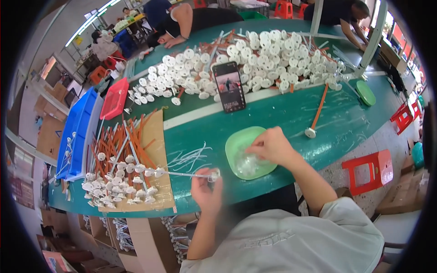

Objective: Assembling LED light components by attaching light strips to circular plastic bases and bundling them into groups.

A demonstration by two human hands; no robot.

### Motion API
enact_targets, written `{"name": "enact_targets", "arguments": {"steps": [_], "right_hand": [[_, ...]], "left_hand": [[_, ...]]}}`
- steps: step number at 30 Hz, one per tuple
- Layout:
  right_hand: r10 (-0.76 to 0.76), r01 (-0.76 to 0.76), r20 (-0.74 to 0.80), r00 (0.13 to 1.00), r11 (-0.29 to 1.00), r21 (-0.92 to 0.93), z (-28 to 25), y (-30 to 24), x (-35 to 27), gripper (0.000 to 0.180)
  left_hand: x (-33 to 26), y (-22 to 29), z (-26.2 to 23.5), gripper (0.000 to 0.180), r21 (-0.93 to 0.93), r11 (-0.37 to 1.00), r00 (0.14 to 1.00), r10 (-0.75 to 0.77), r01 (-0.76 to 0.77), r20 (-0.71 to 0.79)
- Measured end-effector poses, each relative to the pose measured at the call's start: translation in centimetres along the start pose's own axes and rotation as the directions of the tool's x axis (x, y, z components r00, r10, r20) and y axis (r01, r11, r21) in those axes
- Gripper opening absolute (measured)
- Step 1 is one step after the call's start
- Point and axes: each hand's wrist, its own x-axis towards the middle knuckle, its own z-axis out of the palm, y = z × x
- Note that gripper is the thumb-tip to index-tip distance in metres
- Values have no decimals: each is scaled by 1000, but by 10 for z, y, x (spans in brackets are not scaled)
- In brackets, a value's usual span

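Note:
My left hand (pixel 205 193) is closed around the end of a thin pale stick (pixel 184 174), where a small white and clear piece (pixel 215 174) shows at the fingertips. The stick points left toward a pile of brown and grey sticks with white round ends (pixel 119 184) on a cardboard sheet. Over the light green bowl (pixel 232 148), my right hand (pixel 277 146) pinches its fingers together; what lies between them is too small to make out. Small clear pieces (pixel 248 166) fill the bottom of the bowl. Thin white strips (pixel 189 158) lie left of it.
Beyond the bowl a phone (pixel 229 86) stands upright before a large heap of white discs (pixel 273 59). One brown stick (pixel 320 109) lies at right, near a green dish (pixel 365 93). Blue (pixel 75 136) and red (pixel 114 100) trays stand left. Other people (pixel 195 20) lean over the table's far side.

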Motion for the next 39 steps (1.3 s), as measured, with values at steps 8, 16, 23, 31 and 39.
{"name": "enact_targets", "arguments": {"steps": [8, 16, 23, 31, 39], "right_hand": [[204, -228, 113, 972, 936, 268, -9, -4, 10, 18], [315, -497, 387, 867, 471, 729, -21, 0, 19, 20], [261, -396, 299, 918, 564, 725, -19, -19, -2, 19], [-2, 84, -186, 983, 899, 430, 10, -43, -62, 13], [-312, 447, -409, 858, 844, 295, 23, -51, -87, 17]], "left_hand": [[1, -9, -3, 43, -54, 998, 999, -27, 25, -35], [1, -9, -6, 45, -112, 994, 1000, 14, -15, -5], [-3, -7, -10, 43, -137, 991, 1000, 2, 0, 13], [0, 43, 24, 52, -448, 892, 993, -15, 67, 118], [-20, 44, 43, 65, -644, 747, 964, 14, 167, 266]]}}
